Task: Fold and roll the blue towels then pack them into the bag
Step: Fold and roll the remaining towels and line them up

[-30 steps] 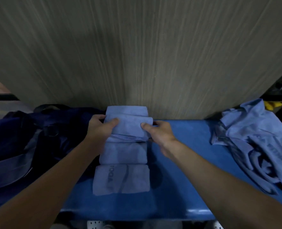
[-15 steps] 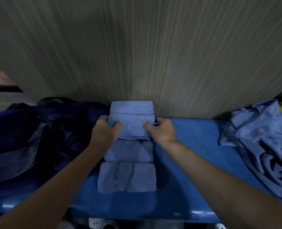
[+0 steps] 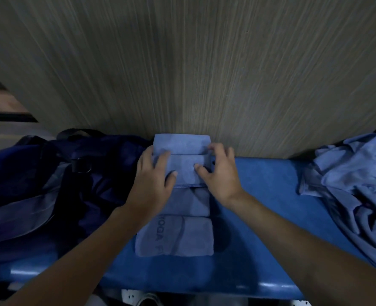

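The blue towel point(image 3: 183, 171) is gripped at its 2 side edges by the left hand point(image 3: 154, 180) and right hand point(image 3: 220, 177), thumbs pressed on top, apparently so the roll is kept tight. The bag point(image 3: 50, 173) lies beside the left hand.

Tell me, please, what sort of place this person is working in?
Probably a gym or yoga studio, though I can't be sure. A blue bench stands against a wood-grain wall, a dark bag lies on it, and a folded towel reads "YOGA", with a heap of towels nearby.
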